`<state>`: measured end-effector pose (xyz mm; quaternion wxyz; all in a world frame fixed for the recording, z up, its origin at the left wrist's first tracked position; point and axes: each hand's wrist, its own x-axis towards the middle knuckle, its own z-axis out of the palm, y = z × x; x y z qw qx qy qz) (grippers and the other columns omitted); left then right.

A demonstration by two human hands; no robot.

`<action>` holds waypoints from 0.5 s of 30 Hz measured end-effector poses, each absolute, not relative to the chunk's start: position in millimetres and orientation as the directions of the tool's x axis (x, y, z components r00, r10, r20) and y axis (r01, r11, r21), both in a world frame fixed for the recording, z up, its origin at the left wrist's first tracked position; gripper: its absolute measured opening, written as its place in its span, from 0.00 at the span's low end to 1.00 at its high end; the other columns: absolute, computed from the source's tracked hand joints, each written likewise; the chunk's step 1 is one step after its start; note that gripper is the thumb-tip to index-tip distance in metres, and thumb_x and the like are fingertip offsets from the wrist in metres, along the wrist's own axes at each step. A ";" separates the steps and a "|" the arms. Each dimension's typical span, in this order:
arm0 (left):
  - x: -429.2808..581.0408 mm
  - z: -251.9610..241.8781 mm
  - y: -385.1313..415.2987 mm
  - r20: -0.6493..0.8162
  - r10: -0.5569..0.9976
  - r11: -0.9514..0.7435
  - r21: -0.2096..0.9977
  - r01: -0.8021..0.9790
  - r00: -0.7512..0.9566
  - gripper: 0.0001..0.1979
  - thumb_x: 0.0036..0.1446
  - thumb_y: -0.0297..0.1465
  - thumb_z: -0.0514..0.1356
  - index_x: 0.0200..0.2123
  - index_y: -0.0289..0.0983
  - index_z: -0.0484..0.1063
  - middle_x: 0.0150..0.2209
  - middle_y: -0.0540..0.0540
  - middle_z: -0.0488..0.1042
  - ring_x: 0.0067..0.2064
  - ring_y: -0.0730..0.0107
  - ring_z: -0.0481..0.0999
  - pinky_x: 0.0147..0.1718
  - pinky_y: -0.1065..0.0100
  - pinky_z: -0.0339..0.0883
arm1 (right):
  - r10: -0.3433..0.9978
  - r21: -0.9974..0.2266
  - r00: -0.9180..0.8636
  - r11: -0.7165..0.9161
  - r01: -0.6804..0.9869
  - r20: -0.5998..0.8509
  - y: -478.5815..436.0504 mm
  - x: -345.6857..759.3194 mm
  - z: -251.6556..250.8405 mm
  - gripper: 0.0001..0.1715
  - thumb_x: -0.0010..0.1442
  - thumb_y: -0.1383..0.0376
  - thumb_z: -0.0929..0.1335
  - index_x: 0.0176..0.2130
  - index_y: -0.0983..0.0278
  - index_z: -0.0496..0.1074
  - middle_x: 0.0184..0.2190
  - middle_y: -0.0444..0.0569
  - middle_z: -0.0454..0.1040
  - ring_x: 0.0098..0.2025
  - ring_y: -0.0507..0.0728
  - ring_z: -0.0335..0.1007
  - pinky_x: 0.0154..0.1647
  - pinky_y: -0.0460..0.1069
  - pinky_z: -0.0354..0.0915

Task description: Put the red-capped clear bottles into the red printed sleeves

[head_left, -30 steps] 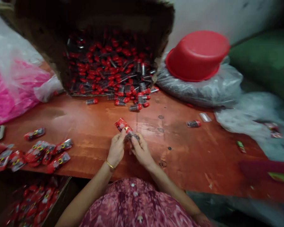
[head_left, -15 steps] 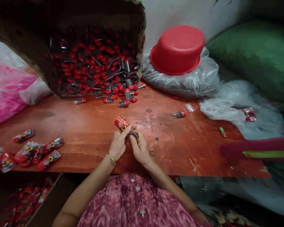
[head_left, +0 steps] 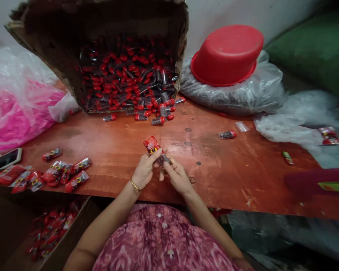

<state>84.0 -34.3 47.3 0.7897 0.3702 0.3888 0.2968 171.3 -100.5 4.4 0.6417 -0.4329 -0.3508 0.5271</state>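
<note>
A small red printed plastic packet (head_left: 151,143) is held over the table in front of me, its red end pointing away. My left hand (head_left: 143,170) is closed on it, thumb on top near a yellow mark. My right hand (head_left: 177,177) pinches the dark, see-through end of the packet, close to the left fingertips. Fingers partly cover what lies between the hands. On the tabletop at the left lie several similar filled red packets (head_left: 77,181). Small clear tubes with red caps and dark contents (head_left: 158,120) spill from a cardboard box (head_left: 183,49) beyond my hands.
An upturned red basin (head_left: 228,52) rests on a clear plastic bag (head_left: 234,99) at the back right. A phone (head_left: 5,162) lies at the left edge. Below the table's left side, an open box (head_left: 73,226) holds more red packets. One lone tube (head_left: 227,134) lies right.
The view has turned left, so the table's things sit farther right and the phone shows. Both hands keep hold of the packet; the right fingers have shifted slightly at its dark end.
</note>
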 end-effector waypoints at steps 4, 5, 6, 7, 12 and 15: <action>82.6 45.3 -40.8 -0.389 0.727 0.588 0.779 -0.220 0.566 0.17 0.39 0.39 0.68 0.29 0.32 0.74 0.25 0.49 0.73 0.21 0.79 0.64 0.13 0.77 0.56 | 0.937 -0.968 0.350 0.067 -0.242 -0.023 -101.3 164.7 -0.1 0.15 0.52 0.52 0.68 0.32 0.61 0.67 0.23 0.41 0.72 0.17 0.48 0.64 0.18 0.44 0.62; 82.0 43.2 -44.3 -0.401 0.709 0.612 0.759 -0.224 0.579 0.16 0.39 0.38 0.68 0.29 0.32 0.74 0.24 0.50 0.73 0.21 0.80 0.64 0.14 0.77 0.57 | 0.927 -0.973 0.375 0.072 -0.220 -0.016 -101.8 163.5 -1.2 0.15 0.51 0.53 0.68 0.29 0.61 0.66 0.21 0.40 0.71 0.17 0.48 0.64 0.18 0.44 0.61; 81.0 40.9 -47.9 -0.418 0.690 0.640 0.734 -0.229 0.591 0.15 0.39 0.37 0.69 0.28 0.32 0.74 0.22 0.51 0.72 0.21 0.80 0.64 0.15 0.77 0.58 | 0.916 -0.978 0.401 0.082 -0.190 -0.001 -102.6 163.0 -2.1 0.15 0.51 0.53 0.68 0.27 0.61 0.65 0.19 0.39 0.69 0.17 0.48 0.63 0.17 0.44 0.61; 79.6 38.7 -51.4 -0.437 0.671 0.670 0.704 -0.237 0.599 0.14 0.39 0.36 0.69 0.27 0.33 0.74 0.22 0.52 0.71 0.21 0.80 0.66 0.17 0.77 0.59 | 0.902 -0.985 0.432 0.094 -0.143 0.023 -103.7 163.3 -2.7 0.16 0.50 0.53 0.68 0.24 0.61 0.64 0.17 0.39 0.67 0.17 0.48 0.62 0.18 0.44 0.60; 70.9 34.9 -62.3 -0.515 0.526 0.808 0.551 -0.209 0.677 0.10 0.45 0.35 0.66 0.29 0.35 0.74 0.29 0.50 0.76 0.31 0.72 0.75 0.36 0.69 0.69 | 0.779 -0.954 0.584 0.062 0.293 0.230 -109.8 172.1 -3.0 0.23 0.45 0.50 0.72 0.18 0.62 0.61 0.15 0.37 0.61 0.17 0.46 0.54 0.18 0.43 0.53; 66.2 35.1 -61.4 -0.528 0.462 0.829 0.543 -0.135 0.712 0.10 0.49 0.37 0.64 0.33 0.37 0.74 0.35 0.49 0.78 0.36 0.69 0.76 0.41 0.63 0.69 | 0.769 -0.858 0.530 0.048 0.512 0.359 -105.1 175.5 -3.1 0.23 0.43 0.47 0.72 0.22 0.61 0.63 0.17 0.38 0.63 0.19 0.48 0.57 0.22 0.44 0.55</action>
